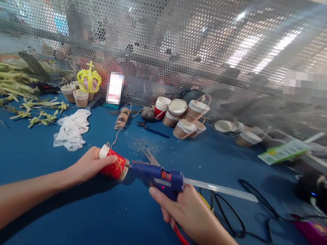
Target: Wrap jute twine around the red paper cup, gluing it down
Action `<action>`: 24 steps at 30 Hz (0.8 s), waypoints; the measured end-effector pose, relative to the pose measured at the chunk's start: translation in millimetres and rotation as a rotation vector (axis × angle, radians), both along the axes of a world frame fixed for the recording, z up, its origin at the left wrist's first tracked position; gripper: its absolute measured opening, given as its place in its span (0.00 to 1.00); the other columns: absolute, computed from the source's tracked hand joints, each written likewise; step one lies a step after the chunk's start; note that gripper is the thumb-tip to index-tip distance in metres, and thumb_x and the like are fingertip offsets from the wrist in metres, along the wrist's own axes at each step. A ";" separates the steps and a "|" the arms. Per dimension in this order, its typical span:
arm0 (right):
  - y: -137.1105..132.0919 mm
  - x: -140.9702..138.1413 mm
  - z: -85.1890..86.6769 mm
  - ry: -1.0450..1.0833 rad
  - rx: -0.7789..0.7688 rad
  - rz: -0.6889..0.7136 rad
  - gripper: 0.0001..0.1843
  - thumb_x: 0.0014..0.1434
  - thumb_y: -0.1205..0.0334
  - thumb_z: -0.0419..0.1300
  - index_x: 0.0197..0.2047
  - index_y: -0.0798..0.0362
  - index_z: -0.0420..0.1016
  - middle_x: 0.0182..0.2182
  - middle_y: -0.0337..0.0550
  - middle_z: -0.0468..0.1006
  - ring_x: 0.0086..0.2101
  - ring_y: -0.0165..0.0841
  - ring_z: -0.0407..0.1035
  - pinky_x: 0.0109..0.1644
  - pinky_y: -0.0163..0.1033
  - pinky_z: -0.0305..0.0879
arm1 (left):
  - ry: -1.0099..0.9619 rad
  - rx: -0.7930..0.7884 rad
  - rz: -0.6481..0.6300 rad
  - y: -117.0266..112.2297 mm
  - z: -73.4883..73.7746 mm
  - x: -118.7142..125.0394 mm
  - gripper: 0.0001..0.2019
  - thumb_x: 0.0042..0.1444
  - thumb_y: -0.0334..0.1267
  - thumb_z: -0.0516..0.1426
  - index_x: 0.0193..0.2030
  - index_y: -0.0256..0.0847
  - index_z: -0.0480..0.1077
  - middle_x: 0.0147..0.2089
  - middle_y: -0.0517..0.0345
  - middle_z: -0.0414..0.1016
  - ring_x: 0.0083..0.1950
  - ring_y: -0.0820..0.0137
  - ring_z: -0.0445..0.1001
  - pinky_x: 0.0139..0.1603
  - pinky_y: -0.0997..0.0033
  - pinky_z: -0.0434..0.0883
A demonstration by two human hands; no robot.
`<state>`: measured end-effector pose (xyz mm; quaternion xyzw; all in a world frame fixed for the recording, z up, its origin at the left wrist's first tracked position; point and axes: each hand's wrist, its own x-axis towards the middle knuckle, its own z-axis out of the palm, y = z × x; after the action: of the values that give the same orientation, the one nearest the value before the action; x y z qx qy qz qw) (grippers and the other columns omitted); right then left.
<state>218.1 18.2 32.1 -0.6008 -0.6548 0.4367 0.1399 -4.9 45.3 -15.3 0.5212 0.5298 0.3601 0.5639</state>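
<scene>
My left hand (96, 162) is closed around a red paper cup (115, 165) that lies on its side, its white rim toward my palm. A strand of twine runs from the cup back to a twine bundle (122, 119). In my right hand (179, 206) is a blue hot glue gun (158, 176) with a small red light lit. Its nozzle meets or nearly meets the base end of the cup. A long clear glue stick (221, 188) sticks out of the gun's back. Scissors (188, 244) with a red handle lie partly hidden under my right hand.
Twine-wrapped cups (184, 128) stand in a group at the back, with pliers (153, 130) in front. A crumpled white cloth (73, 128), corn husks (6, 78) and a yellow crown (89, 79) are at left. A black cable (229, 217) loops at right. A perforated metal screen (161, 32) closes the back.
</scene>
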 end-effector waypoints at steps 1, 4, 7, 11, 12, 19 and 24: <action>0.0 -0.5 0.1 -0.002 -0.004 -0.004 0.16 0.47 0.49 0.56 0.19 0.52 0.64 0.08 0.33 0.63 0.11 0.24 0.57 0.16 0.30 0.56 | -0.004 0.002 -0.001 0.2 -0.3 -0.1 0.14 0.46 0.43 0.55 0.30 0.32 0.75 0.26 0.54 0.76 0.25 0.71 0.68 0.27 0.75 0.61; 0.1 -1.2 -1.6 -0.011 -0.023 -0.013 0.15 0.47 0.49 0.57 0.20 0.51 0.65 0.08 0.33 0.63 0.11 0.25 0.58 0.16 0.30 0.56 | -0.023 -0.002 -0.003 0.3 -1.4 -0.3 0.13 0.46 0.42 0.55 0.29 0.33 0.75 0.26 0.55 0.76 0.24 0.72 0.68 0.27 0.75 0.61; 0.2 0.2 -5.6 -0.021 -0.029 -0.020 0.14 0.47 0.49 0.56 0.22 0.52 0.65 0.09 0.34 0.65 0.11 0.25 0.58 0.15 0.30 0.55 | -0.021 -0.010 0.000 0.3 -2.4 -0.7 0.14 0.47 0.44 0.55 0.29 0.34 0.75 0.25 0.56 0.76 0.24 0.72 0.67 0.25 0.76 0.60; 0.4 2.8 -9.8 -0.042 0.023 -0.006 0.16 0.48 0.47 0.55 0.22 0.52 0.65 0.09 0.34 0.65 0.11 0.25 0.59 0.15 0.30 0.55 | -0.058 -0.018 -0.019 0.3 -2.0 -0.9 0.13 0.47 0.43 0.55 0.29 0.34 0.75 0.27 0.56 0.77 0.26 0.71 0.69 0.28 0.76 0.62; 0.3 3.0 -10.1 -0.044 0.029 -0.006 0.17 0.48 0.46 0.55 0.22 0.52 0.65 0.09 0.34 0.65 0.12 0.25 0.59 0.16 0.30 0.55 | -0.068 -0.022 -0.021 0.3 -1.7 -0.8 0.12 0.47 0.42 0.55 0.29 0.35 0.75 0.27 0.56 0.77 0.26 0.71 0.69 0.28 0.76 0.62; -1.8 0.2 -10.2 -0.098 0.046 -0.057 0.14 0.47 0.49 0.56 0.26 0.51 0.67 0.09 0.33 0.64 0.12 0.27 0.60 0.15 0.31 0.56 | -0.039 -0.028 -0.012 0.3 1.3 0.2 0.11 0.47 0.39 0.55 0.28 0.35 0.75 0.27 0.57 0.78 0.27 0.71 0.70 0.28 0.77 0.63; -4.8 1.8 -15.1 -0.131 0.349 -0.034 0.11 0.45 0.51 0.58 0.26 0.50 0.69 0.11 0.33 0.66 0.14 0.29 0.64 0.14 0.31 0.58 | -0.068 -0.040 -0.052 -0.7 7.1 1.2 0.11 0.48 0.38 0.54 0.32 0.37 0.76 0.32 0.57 0.79 0.31 0.70 0.73 0.33 0.75 0.66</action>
<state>219.9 13.3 17.0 -0.6058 -0.7180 0.2739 0.2064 -3.7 44.6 -8.2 0.5109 0.5038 0.3523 0.6009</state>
